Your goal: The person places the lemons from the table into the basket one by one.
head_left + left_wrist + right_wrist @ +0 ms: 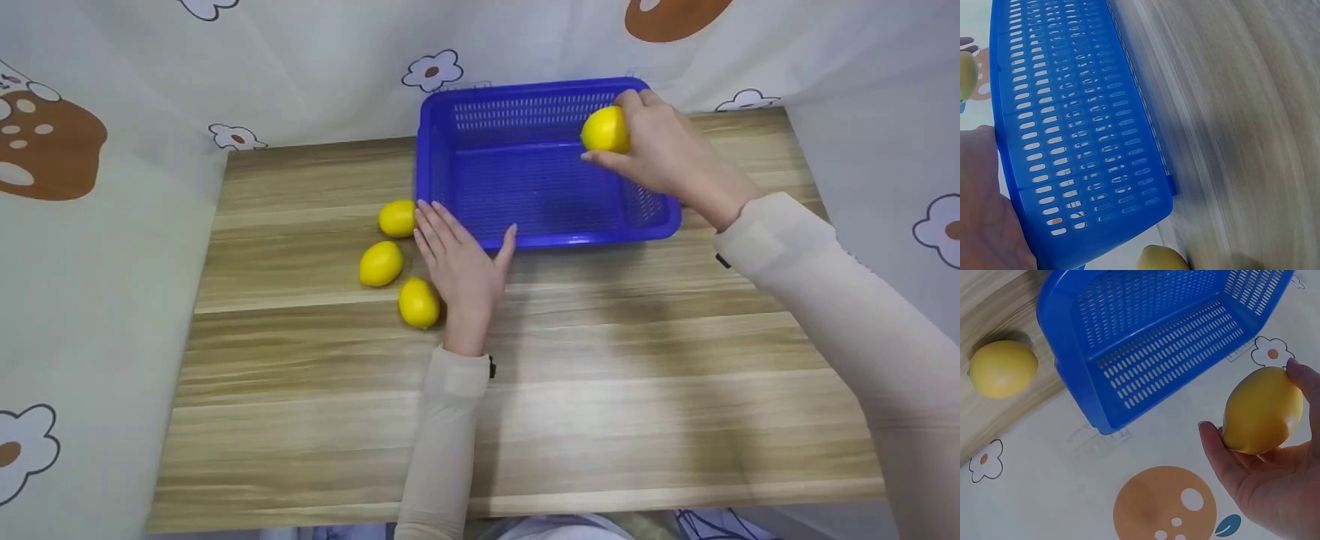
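A yellow lemon (604, 130) is pinched between the thumb and fingers of my right hand (660, 146), above the right part of a blue plastic basket (551, 240). The right wrist view shows that lemon (1264, 410) from another side. My left hand (461, 274) rests at the basket's near left corner with fingers straight and thumb spread. In the left wrist view, the palm (988, 208) lies against the rim of the slotted basket wall (1078, 124). Three more lemons lie left of the left hand: one (397, 218) beside the basket, another (381, 263) nearer, and a third (418, 303) by the wrist.
The basket stands at the back of a wooden table (600, 420). Behind it hangs a pale curtain (322, 67) with flowers and brown patterns, and similar cloth covers both sides. The basket's inside floor shows no lemons.
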Available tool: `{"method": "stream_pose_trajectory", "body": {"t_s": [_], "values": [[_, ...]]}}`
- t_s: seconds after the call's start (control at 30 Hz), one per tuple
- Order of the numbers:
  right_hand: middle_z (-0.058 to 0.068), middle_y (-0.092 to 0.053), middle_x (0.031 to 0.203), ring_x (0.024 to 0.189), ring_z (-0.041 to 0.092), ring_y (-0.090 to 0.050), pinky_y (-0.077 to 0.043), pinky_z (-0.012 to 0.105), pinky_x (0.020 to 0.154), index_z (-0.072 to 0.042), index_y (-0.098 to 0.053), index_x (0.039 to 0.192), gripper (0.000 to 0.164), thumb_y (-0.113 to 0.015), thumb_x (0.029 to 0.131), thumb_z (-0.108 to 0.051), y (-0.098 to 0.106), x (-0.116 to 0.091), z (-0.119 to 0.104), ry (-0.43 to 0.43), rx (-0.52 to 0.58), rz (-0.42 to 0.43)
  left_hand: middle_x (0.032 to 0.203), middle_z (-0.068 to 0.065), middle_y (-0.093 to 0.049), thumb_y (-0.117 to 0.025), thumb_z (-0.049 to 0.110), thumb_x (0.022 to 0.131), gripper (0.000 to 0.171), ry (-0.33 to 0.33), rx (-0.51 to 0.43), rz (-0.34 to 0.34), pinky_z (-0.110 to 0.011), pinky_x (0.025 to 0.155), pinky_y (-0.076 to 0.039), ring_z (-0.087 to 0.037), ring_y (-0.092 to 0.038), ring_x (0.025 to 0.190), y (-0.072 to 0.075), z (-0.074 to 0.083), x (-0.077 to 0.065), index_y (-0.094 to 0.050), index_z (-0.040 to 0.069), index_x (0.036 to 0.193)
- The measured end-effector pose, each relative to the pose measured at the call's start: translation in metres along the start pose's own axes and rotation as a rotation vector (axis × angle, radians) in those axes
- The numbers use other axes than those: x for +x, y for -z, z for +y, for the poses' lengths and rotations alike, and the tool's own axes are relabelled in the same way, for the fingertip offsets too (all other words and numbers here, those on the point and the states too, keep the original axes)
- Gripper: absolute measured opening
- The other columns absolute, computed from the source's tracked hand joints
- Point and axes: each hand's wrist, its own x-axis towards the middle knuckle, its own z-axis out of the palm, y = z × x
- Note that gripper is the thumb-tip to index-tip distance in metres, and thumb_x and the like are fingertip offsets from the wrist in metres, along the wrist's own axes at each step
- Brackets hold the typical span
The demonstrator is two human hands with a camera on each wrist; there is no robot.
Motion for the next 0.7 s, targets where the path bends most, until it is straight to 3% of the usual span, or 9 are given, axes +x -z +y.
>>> {"method": "stream_pose_trajectory", "body": {"t_s": [0.27, 0.5, 0.63, 0.7], "values": [[0.035, -0.053, 0.129, 0.101, 0.046, -0.056, -0.053, 0.06, 0.089, 0.014, -0.038, 0.148, 0.085, -0.066, 0.101, -0.05, 0.001, 0.0046, -0.0004, -0.004, -0.033, 0.0, 0.174, -0.03, 0.002, -0.036, 0.08, 0.099, 0.116, 0.001, 0.001, 0.012, -0.045, 0.134, 0.001, -0.039, 0.001, 0.164, -0.0018, 0.0004, 0.0005, -0.004, -0.011, 0.164], [0.035, -0.053, 0.134, 0.106, 0.046, -0.056, -0.054, 0.059, 0.093, 0.012, -0.037, 0.15, 0.084, -0.066, 0.101, -0.05, 0.0014, 0.0071, -0.0035, -0.017, 0.004, 0.017, 0.173, -0.03, 0.002, -0.036, 0.08, 0.099, 0.116, -0.003, 0.012, 0.016, -0.046, 0.134, 0.0, -0.039, 0.0, 0.164, -0.0025, 0.0, 0.0005, -0.004, -0.011, 0.164], [0.035, -0.051, 0.14, 0.111, 0.046, -0.057, -0.054, 0.059, 0.097, 0.009, -0.035, 0.154, 0.087, -0.066, 0.101, -0.052, 0.0007, 0.0076, -0.0063, -0.014, 0.021, 0.035, 0.173, -0.03, 0.001, -0.038, 0.079, 0.1, 0.116, -0.006, 0.006, 0.023, -0.046, 0.134, 0.0, -0.039, -0.001, 0.164, -0.0024, -0.0003, 0.0002, -0.005, -0.011, 0.164], [0.036, -0.046, 0.149, 0.122, 0.049, -0.055, -0.05, 0.062, 0.107, 0.007, -0.031, 0.159, 0.092, -0.065, 0.1, -0.055, 0.0011, 0.0085, -0.007, -0.008, 0.009, 0.034, 0.173, -0.03, 0.001, -0.038, 0.079, 0.1, 0.116, -0.006, 0.003, 0.027, -0.046, 0.134, 0.0, -0.039, -0.002, 0.164, -0.0022, -0.0002, 0.0, -0.005, -0.011, 0.164]]}}
